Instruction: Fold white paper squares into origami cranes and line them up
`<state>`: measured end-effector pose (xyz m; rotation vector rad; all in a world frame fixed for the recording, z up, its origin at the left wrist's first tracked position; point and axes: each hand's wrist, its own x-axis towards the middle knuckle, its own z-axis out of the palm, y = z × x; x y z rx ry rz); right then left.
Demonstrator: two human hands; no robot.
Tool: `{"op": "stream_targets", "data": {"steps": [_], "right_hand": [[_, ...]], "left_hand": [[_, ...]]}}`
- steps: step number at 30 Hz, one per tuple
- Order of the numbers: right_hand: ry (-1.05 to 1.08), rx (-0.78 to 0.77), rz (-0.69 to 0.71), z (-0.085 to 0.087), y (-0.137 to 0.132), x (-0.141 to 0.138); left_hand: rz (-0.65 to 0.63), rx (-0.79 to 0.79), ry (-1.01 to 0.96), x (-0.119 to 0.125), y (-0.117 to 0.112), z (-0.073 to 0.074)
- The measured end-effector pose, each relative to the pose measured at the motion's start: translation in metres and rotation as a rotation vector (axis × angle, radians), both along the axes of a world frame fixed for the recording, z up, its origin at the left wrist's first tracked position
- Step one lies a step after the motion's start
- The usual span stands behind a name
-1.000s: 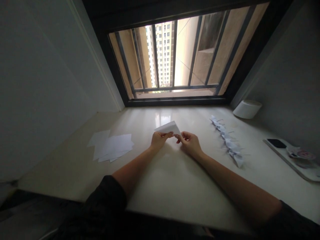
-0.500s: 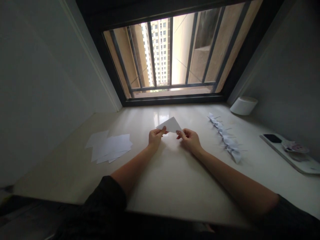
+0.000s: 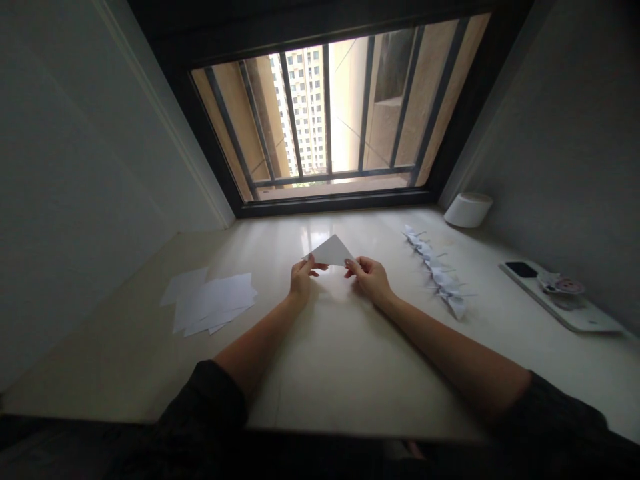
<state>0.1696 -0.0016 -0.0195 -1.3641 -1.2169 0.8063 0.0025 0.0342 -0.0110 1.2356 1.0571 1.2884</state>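
Two corners of our paper [image 3: 334,251] are pinched, left hand [image 3: 301,277] and right hand [image 3: 373,277] now wider apart, seemingly steadying it.

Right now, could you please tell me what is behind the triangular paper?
Beyond the triangular paper, the pale, shiny surface reaches to the window frame. The paper covers the part directly behind it, so anything there cannot be seen.

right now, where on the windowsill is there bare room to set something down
Free: the windowsill between the forearms; the patch bordered by the paper sheets and the near edge; the strip between the folded paper figures and the white phone. Crowded: the middle, where the left hand and right hand hold a paper triangle.
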Motion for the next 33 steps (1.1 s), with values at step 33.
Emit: {"op": "stream_targets", "data": {"steps": [33], "right_hand": [[-0.021,0.014,0.001,-0.01,0.005,0.009]], "left_hand": [[-0.005,-0.046,-0.155,-0.002,0.007,-0.006]]}}
